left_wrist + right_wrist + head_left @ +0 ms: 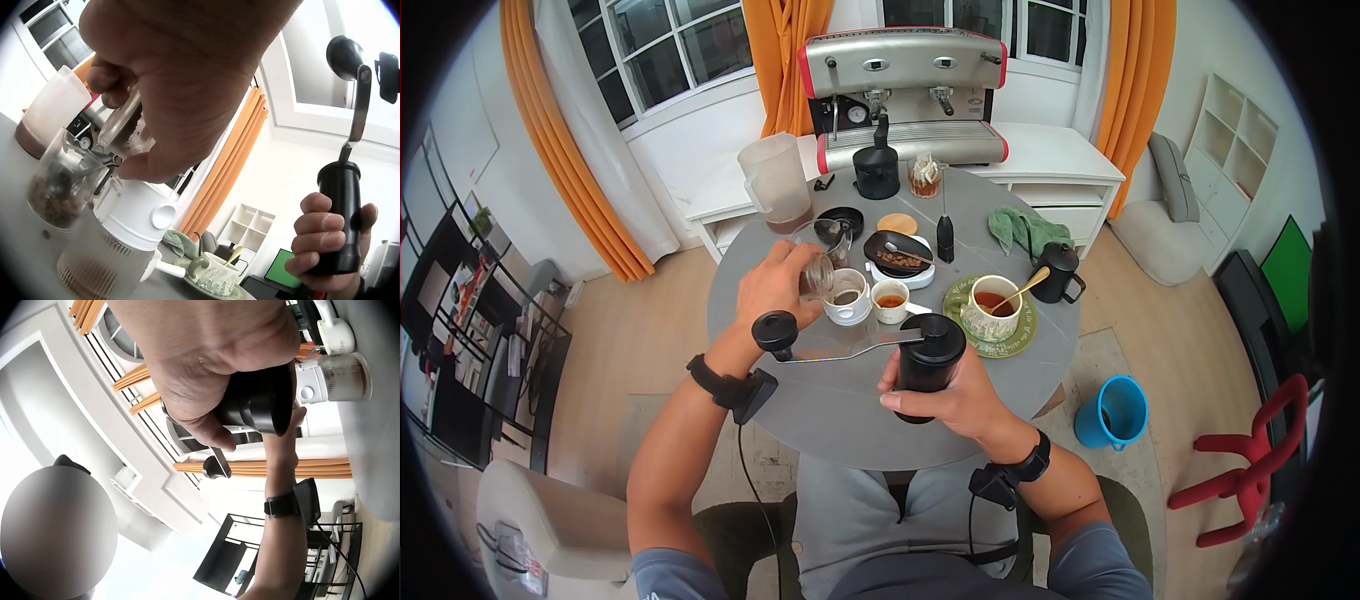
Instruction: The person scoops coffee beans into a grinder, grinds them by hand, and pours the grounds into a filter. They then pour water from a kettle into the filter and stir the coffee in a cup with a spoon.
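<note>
My left hand point(775, 290) grips a clear glass point(816, 277), tilted close beside the rim of a white coffee dripper point(847, 312) with a ribbed clear base point(100, 265). In the left wrist view the fingers hide part of the glass. My right hand point(950, 395) wraps round the black body of a hand coffee grinder point(930, 365), held upright in front of me. Its crank arm point(850, 349) reaches left to a black knob point(775, 332). Right of the dripper stands a small white cup point(890, 300) with brown liquid.
Behind the dripper, a black dish of coffee beans point(897, 255) sits on a white scale. A clear jug point(56, 194) with brown bits stands left of it. A patterned cup point(992, 318) rests on a green saucer point(1025, 335); a black pot point(1055, 275) stands beyond.
</note>
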`<act>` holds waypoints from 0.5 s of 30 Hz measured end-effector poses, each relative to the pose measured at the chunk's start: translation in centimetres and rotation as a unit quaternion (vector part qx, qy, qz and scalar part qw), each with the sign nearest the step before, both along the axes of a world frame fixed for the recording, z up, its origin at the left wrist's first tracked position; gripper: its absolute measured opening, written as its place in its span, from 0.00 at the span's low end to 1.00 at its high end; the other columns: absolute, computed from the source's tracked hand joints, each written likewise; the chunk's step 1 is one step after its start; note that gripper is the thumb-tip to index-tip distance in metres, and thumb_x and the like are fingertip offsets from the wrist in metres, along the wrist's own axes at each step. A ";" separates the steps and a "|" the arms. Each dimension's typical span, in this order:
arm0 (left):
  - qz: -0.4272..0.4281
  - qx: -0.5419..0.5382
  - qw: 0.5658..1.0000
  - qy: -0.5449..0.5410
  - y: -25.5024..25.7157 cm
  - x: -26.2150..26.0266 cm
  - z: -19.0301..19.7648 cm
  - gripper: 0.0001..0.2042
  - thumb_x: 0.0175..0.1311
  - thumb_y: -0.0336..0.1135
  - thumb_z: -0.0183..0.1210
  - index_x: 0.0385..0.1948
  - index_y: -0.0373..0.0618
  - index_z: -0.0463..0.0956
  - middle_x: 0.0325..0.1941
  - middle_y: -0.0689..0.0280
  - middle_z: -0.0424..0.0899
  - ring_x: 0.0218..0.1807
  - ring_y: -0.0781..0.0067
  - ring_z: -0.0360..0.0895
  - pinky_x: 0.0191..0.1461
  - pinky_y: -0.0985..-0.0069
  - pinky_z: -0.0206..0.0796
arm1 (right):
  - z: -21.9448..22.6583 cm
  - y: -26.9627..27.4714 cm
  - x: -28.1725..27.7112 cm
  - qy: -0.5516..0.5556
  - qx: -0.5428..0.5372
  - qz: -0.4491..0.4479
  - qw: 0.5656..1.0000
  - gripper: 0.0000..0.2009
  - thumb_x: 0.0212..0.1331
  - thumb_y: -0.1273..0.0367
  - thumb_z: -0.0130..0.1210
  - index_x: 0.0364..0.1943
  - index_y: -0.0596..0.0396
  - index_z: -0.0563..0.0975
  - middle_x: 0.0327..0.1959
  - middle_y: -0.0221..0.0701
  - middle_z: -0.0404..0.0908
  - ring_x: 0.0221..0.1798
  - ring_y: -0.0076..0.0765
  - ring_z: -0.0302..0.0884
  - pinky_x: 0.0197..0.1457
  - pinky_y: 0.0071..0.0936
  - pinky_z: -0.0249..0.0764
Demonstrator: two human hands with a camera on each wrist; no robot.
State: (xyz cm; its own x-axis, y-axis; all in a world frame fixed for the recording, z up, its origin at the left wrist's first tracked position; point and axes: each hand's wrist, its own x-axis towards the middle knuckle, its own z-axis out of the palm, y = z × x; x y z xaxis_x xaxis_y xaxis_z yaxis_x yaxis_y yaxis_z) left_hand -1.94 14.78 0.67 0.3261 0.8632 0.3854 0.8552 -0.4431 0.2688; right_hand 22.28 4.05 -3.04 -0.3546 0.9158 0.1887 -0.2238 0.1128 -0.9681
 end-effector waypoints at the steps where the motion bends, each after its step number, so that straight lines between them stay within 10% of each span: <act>1: 0.000 0.002 1.000 0.000 0.2 -0.3 -0.7 0.30 0.44 0.30 0.69 0.55 0.49 0.75 0.50 0.58 0.79 0.46 0.54 0.82 0.49 0.63 0.75 | 0.0 0.0 0.0 0.000 0.002 0.000 1.000 0.22 0.48 0.76 0.73 0.46 0.56 0.75 0.37 0.30 0.83 0.43 0.27 0.84 0.48 0.28 0.80; 4: -0.041 0.061 0.984 -0.165 0.7 -1.8 -3.9 0.29 0.45 0.30 0.69 0.55 0.46 0.74 0.51 0.60 0.79 0.46 0.62 0.82 0.50 0.66 0.75 | 0.0 -0.1 0.1 0.012 -0.009 -0.003 1.000 0.21 0.48 0.76 0.73 0.46 0.56 0.75 0.37 0.30 0.83 0.43 0.27 0.84 0.48 0.28 0.80; 6: -0.070 -0.088 0.873 -0.475 -0.7 -2.3 -5.5 0.29 0.47 0.26 0.70 0.56 0.43 0.73 0.50 0.63 0.80 0.50 0.70 0.79 0.55 0.70 0.73 | -0.2 0.0 0.2 0.010 -0.007 -0.003 1.000 0.21 0.48 0.76 0.73 0.45 0.55 0.76 0.37 0.30 0.83 0.43 0.27 0.84 0.49 0.28 0.80; 15: -0.210 -0.398 0.723 -0.524 -9.2 1.8 -11.6 0.34 0.50 0.19 0.69 0.63 0.44 0.68 0.60 0.68 0.75 0.59 0.74 0.73 0.62 0.73 0.69 | -0.5 1.0 0.0 0.009 0.016 -0.001 1.000 0.21 0.48 0.77 0.72 0.46 0.55 0.75 0.37 0.29 0.84 0.43 0.26 0.83 0.50 0.28 0.79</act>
